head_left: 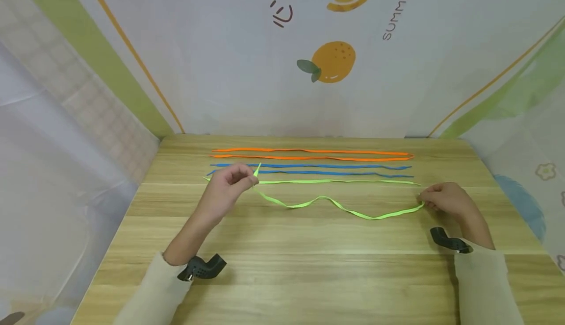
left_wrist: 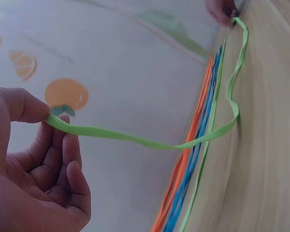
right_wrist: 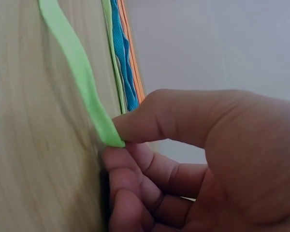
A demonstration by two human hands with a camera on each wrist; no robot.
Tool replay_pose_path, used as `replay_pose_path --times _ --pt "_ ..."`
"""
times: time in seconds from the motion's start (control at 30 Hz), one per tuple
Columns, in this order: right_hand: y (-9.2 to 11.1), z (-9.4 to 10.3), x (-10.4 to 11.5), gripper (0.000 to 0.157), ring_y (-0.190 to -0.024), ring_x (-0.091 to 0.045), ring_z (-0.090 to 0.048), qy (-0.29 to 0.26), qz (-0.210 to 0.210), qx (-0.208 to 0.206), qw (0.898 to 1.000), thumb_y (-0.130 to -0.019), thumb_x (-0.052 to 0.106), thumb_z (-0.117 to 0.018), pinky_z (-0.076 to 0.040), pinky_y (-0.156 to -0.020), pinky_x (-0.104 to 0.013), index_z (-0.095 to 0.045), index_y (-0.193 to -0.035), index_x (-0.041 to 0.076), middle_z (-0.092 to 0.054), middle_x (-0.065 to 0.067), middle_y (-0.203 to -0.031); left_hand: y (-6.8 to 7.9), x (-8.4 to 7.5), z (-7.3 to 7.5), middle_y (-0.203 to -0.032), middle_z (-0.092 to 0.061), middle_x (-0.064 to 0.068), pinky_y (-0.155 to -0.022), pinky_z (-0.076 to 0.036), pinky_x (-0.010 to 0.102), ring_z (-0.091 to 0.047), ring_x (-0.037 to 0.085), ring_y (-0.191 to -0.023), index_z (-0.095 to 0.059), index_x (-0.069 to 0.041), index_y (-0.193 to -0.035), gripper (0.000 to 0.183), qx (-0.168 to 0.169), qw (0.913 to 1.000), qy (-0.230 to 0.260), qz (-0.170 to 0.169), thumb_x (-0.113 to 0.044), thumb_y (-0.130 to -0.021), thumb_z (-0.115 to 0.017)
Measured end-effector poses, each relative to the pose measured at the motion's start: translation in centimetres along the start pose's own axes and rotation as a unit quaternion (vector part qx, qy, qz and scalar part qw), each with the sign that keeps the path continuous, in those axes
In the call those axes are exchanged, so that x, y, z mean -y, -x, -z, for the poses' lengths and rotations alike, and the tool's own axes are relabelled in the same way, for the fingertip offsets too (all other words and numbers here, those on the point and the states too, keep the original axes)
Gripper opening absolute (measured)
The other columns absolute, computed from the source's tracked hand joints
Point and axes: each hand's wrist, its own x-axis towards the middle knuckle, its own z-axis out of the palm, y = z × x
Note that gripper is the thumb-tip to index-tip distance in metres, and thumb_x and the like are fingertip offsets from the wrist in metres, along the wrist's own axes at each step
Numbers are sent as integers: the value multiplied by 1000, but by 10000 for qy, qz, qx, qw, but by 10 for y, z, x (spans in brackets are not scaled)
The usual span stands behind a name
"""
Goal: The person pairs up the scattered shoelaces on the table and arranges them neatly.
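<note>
A loose green flat lace [head_left: 372,217] runs in waves between both hands. My left hand [head_left: 223,188] pinches its left end between thumb and index finger, raised above the table, with a short tip sticking up. At the right, my right hand [head_left: 451,200] pinches the other end close to the tabletop; in the right wrist view, thumb and fingertips meet on the lace end [right_wrist: 104,126]. Just behind lies a second green lace [head_left: 326,181], stretched nearly straight and partly hidden by the left hand. Past it come two blue lace strands [head_left: 335,166] and two orange lace strands [head_left: 309,150], roughly parallel.
The wooden table [head_left: 309,271] extends in front of the laces. A white printed cloth [head_left: 238,70] hangs along its back edge, with more cloth at both sides. Each wrist wears a black camera mount, one on the left [head_left: 202,268] and one on the right [head_left: 448,240].
</note>
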Motion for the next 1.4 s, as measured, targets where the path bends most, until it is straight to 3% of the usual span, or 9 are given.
replay_pose_path --times 0.13,0.23,0.4,0.6,0.7,0.87,1.17,1.3,1.4 --pt "1 1 0 25 -84 -21 -60 -81 -75 -1 9999 -104 22 -69 -48 -77 -29 -74 -101 -2 -66 -2 -87 -1 10 17 -109 -73 12 -79 -45 35 -58 28 -99 -70 0 -103 14 -199 9995 72 229 -13 -107 -67" --pt "2 1 -1 26 -83 -20 -59 -159 -123 -12 9998 -105 22 -68 -49 -76 -29 -73 -104 -4 -66 -2 -86 -3 16 28 -107 -73 9 -96 -47 38 -61 26 -109 -69 1 -104 13 -309 9984 304 354 -10 -108 -64" --pt "4 2 -3 38 -82 -15 -62 -273 -110 -315 9991 -106 27 -69 -49 -75 -25 -72 -118 -9 -70 0 -86 -6 21 49 -98 -73 -2 -102 -48 35 -63 19 -105 -70 -5 -99 14 -561 9946 796 370 -6 -108 -59" --pt "5 5 -6 21 -80 -5 -69 -1782 122 -773 9809 -109 18 -68 -58 -73 -22 -79 -114 1 -74 11 -89 -7 28 73 -95 -72 -4 -92 -52 25 -63 15 -94 -74 -10 -97 20 -849 9842 1516 349 -6 -111 -60" --pt "6 6 -7 19 -79 -4 -72 -3052 310 -778 9486 -109 7 -68 -60 -73 -20 -83 -100 14 -76 12 -90 -7 32 82 -95 -74 -2 -88 -52 23 -63 15 -93 -77 -10 -98 19 -980 9750 1951 407 -8 -111 -63" --pt "8 8 -3 29 -80 -9 -76 -4979 469 -644 8636 -108 -5 -65 -62 -76 -21 -86 -94 9 -80 1 -95 -10 38 94 -98 -73 -2 -86 -53 22 -64 12 -93 -81 -13 -101 18 -1111 9559 2653 600 -6 -110 -67" --pt "9 13 3 30 -82 -18 -77 -6666 579 -346 7423 -108 -14 -56 -63 -78 -25 -83 -102 -5 -80 -10 -102 -14 47 102 -104 -73 -1 -82 -53 22 -65 10 -88 -82 -10 -97 21 -1290 9331 3292 658 -2 -109 -68" --pt "9 14 1 28 -82 -22 -76 -7008 599 -161 7107 -109 -13 -54 -63 -78 -27 -81 -101 -8 -77 -15 -96 -15 52 105 -99 -76 0 -80 -53 22 -66 11 -85 -80 -9 -92 21 -1283 9279 3444 628 -3 -109 -68" --pt "8 13 0 25 -81 -24 -77 -7121 649 -78 6990 -109 -12 -56 -64 -77 -28 -80 -100 -10 -76 -17 -92 -15 55 108 -99 -76 -1 -80 -54 22 -67 11 -85 -78 -9 -89 21 -1255 9247 3532 665 -5 -108 -70"
